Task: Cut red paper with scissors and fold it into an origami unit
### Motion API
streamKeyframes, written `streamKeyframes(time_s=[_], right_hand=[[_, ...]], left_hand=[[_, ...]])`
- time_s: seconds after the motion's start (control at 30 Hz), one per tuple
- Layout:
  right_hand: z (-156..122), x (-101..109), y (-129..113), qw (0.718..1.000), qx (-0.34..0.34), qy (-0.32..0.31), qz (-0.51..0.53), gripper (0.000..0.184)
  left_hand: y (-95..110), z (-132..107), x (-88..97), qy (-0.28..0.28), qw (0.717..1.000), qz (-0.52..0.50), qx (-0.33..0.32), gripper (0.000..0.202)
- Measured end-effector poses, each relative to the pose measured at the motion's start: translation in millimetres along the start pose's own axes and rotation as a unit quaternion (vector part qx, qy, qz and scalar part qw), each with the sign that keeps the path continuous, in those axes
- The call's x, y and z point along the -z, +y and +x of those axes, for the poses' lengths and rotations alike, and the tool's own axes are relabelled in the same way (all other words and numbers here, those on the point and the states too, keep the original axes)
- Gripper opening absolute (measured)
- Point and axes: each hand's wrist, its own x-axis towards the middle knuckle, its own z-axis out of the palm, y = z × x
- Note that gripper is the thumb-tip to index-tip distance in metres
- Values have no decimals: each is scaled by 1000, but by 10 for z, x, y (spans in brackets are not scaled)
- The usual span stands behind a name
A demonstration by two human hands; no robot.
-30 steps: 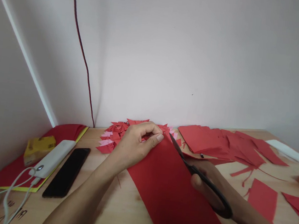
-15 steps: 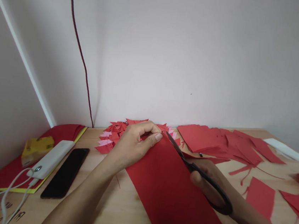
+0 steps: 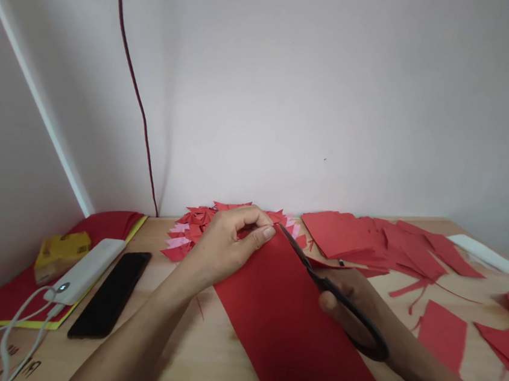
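Note:
My left hand (image 3: 235,237) pinches the far edge of a large red sheet of paper (image 3: 286,321) between thumb and fingers. The sheet slopes down toward me over the table. In my right hand (image 3: 343,297) is a pair of black-handled scissors (image 3: 300,253), its thumb in the lower loop. The blades lie along the sheet's right side, their tips close to my left fingertips. Part of the red paper shows beyond the blades, above my right hand. Behind my left hand sits a pile of folded red and pink paper pieces (image 3: 183,240), partly hidden.
At left, a black phone (image 3: 109,293) lies beside a white power bank (image 3: 86,270) with cables, a yellow packet (image 3: 62,252) and red and yellow sheets (image 3: 11,298). Cut red paper pieces (image 3: 345,233) and thin offcuts spread over the right. A wall (image 3: 338,90) stands behind.
The scissors and my right hand have moved slightly left and up, the tips closer to my left fingers. The sheet's lower right corner has come into view. My left hand keeps its pinch.

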Motion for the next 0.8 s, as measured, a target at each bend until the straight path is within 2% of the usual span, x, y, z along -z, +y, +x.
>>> streamKeyframes(time_s=[0.2,0.4,0.6,0.7,0.8], right_hand=[[-6,-14,51,1000,-12,-2,1,50],[3,-32,15,997,-33,-22,62,52],[5,-49,-21,997,-63,-1,42,58],[14,-46,10,997,-45,22,57,60],[18,-19,51,992,-2,45,117,57]], left_hand=[[-6,-1,-4,-1,1000,4,2,23],[-8,-12,-2,0,1000,4,7,24],[-26,-5,-28,-7,1000,13,6,22],[-20,4,-34,-10,1000,23,2,21],[-22,11,-6,6,1000,30,1,23]])
